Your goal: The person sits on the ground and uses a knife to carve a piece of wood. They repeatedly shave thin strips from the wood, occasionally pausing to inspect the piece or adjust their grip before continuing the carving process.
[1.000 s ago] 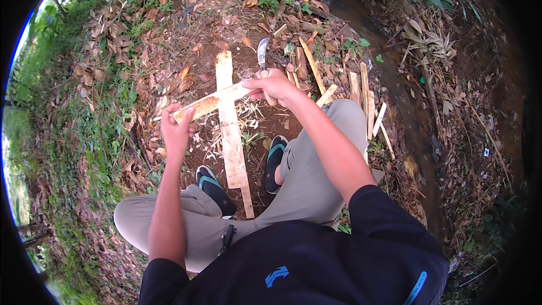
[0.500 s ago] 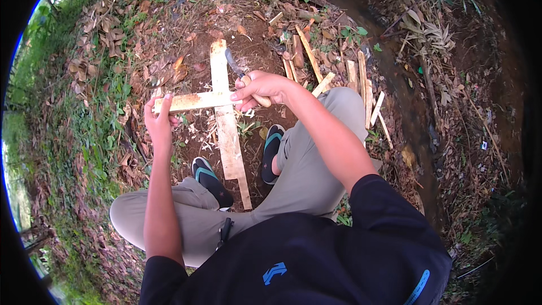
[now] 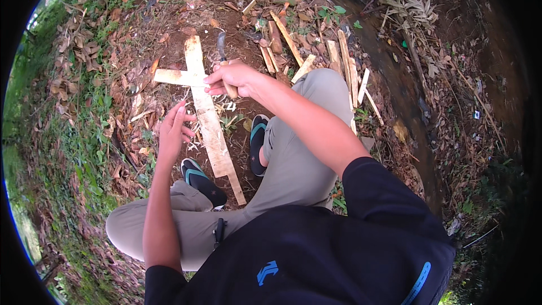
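My right hand (image 3: 232,79) grips the wooden handle of a curved-bladed knife (image 3: 221,51), blade pointing away from me. Its fingertips touch the near end of a short pale wood strip (image 3: 174,77), which lies crosswise over a long flat plank (image 3: 210,124). The plank runs along the ground from between my sandalled feet (image 3: 202,179) toward the far side. My left hand (image 3: 174,131) hovers just left of the plank with fingers spread, holding nothing. Pale shavings lie on the soil by the plank.
Several split wood strips (image 3: 345,59) lie scattered to the right of my right knee. Dry leaves and bare soil surround me, grass (image 3: 62,152) grows along the left, and a muddy ditch (image 3: 395,73) runs down the right.
My left hand has let go of the short strip's left end and dropped toward me, beside the plank. The knife has swung from across the strip to pointing away.
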`<state>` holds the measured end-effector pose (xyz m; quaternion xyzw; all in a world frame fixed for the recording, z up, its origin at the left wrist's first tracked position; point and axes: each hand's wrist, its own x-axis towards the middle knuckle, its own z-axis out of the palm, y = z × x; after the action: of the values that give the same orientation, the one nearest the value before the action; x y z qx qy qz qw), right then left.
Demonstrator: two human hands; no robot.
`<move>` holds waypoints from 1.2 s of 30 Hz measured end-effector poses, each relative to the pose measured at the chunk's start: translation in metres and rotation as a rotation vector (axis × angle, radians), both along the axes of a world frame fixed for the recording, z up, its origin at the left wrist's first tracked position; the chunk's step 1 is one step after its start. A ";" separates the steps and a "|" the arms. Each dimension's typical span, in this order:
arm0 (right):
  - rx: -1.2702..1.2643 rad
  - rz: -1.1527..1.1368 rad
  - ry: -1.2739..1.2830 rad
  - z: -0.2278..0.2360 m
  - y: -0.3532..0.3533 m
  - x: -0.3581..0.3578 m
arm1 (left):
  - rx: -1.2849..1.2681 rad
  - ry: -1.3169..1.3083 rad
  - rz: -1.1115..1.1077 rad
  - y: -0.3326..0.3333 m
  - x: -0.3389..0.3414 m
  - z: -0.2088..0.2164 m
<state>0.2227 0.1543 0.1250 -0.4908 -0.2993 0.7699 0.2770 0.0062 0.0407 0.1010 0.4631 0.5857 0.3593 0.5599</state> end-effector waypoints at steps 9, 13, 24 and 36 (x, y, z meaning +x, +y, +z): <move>-0.104 -0.056 -0.105 -0.038 -0.041 -0.039 | -0.096 0.071 -0.101 -0.007 0.008 -0.021; -0.147 0.002 -0.174 -0.049 -0.047 -0.042 | -0.137 0.102 -0.085 -0.007 0.008 -0.024; -0.085 0.098 -0.148 -0.042 -0.050 -0.045 | -0.104 0.176 -0.081 -0.006 0.007 -0.034; 0.023 0.373 -0.062 -0.031 -0.052 -0.045 | -0.035 -0.002 0.234 0.000 -0.016 -0.053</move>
<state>0.1780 0.1024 0.0940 -0.4471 -0.4023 0.7890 0.1255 -0.0101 0.0408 0.0477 0.3815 0.6414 0.4124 0.5225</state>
